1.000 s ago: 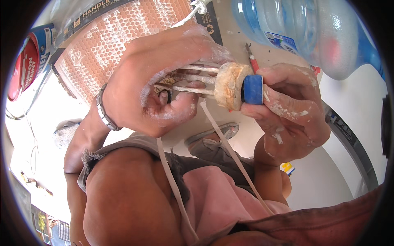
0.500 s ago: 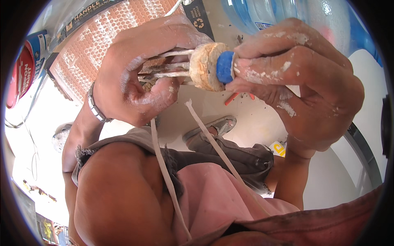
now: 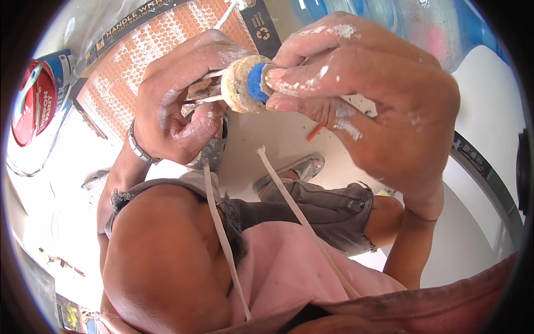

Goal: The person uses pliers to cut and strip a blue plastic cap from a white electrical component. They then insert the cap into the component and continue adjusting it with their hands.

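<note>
My left hand, streaked with white, curls round several thin pale rods. The rods run into the back of a thick round piece, cream and brown with a rough, stained rim. Against its front face my right hand pinches a small blue piece with a pale backing between thumb and fingers. White residue also cakes the right fingers. Whether the blue piece is fixed to the round one or only pressed on it, I cannot tell. The rods' far ends are hidden in my left hand.
Honeycomb-patterned wrapping with a black printed border lies beyond my left hand. A red and blue paint container stands far left. Clear and blue plastic bottles are at the upper right. An orange-red object lies on the floor.
Both hands have moved left together, carrying the round piece and the blue piece with them. The round piece's front face has turned more towards me. Both grips stay closed.
</note>
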`<state>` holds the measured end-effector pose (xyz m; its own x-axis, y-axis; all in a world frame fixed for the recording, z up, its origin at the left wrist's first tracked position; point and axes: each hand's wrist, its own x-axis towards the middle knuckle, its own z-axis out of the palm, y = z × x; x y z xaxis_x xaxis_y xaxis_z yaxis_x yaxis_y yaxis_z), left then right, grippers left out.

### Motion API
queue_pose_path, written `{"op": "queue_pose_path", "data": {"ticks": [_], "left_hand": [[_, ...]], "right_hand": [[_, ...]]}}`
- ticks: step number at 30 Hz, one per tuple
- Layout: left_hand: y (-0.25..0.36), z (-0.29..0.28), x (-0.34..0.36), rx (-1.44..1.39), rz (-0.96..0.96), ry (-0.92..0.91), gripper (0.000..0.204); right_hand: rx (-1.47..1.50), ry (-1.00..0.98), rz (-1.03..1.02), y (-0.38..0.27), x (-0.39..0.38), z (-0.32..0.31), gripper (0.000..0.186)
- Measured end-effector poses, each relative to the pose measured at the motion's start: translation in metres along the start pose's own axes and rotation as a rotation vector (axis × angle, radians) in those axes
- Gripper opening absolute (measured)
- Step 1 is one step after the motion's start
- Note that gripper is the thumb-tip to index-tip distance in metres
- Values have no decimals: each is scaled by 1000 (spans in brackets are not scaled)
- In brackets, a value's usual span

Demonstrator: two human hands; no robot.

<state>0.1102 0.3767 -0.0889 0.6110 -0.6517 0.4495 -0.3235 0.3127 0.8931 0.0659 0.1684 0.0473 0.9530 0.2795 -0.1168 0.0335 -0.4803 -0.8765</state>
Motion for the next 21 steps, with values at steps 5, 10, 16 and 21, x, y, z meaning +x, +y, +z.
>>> {"op": "queue_pose_path", "data": {"ticks": [5,10,16,21], "left_hand": [[4,-7,-2,-2,1,-10,40],[2,-6,-3,3,-22,-36,42],[0,5,-1,63,-61,-82,40],[13,0,-4,58,-162,-64,39]], "right_hand": [[-260,-158,-218,-16,5,-16,23],[-326,-302,-229,-20,19,-26,24],[-356,-485,-214,-17,39,-45,24],[-329,-604,-233,-2,59,-39,24]]}}
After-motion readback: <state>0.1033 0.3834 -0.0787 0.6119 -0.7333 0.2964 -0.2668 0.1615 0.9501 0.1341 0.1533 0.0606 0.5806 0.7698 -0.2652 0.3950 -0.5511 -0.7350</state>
